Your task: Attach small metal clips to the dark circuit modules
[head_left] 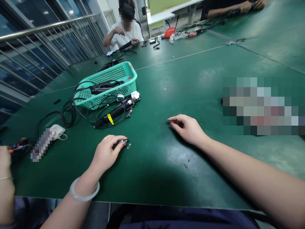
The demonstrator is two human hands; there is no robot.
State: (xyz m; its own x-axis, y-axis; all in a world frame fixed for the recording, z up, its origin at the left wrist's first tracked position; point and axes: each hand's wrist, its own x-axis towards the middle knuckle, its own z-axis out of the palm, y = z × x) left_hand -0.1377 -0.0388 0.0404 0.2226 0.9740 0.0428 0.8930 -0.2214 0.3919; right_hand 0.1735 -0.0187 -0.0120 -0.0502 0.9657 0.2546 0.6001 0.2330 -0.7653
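Note:
My left hand (106, 154), with a white bangle on the wrist, pinches a small grey and dark part (122, 141) between thumb and fingers, low over the green table. The part is mostly covered by the fingers, and its kind cannot be made out. Just right of it a tiny pale rectangular frame-like piece (129, 146) lies on the tabletop. My right hand (187, 127) rests farther right, fingers loosely curled, thumb and forefinger slightly apart with nothing visible between them.
A turquoise basket (132, 76) holds black cabled tools. Beside it lies a black cylindrical tool (116, 111) with a yellow tag and loose cables. A white charger-like block (57, 131) sits left. Another person's arm (6, 168) is at the left edge; a person (128, 36) works across the table.

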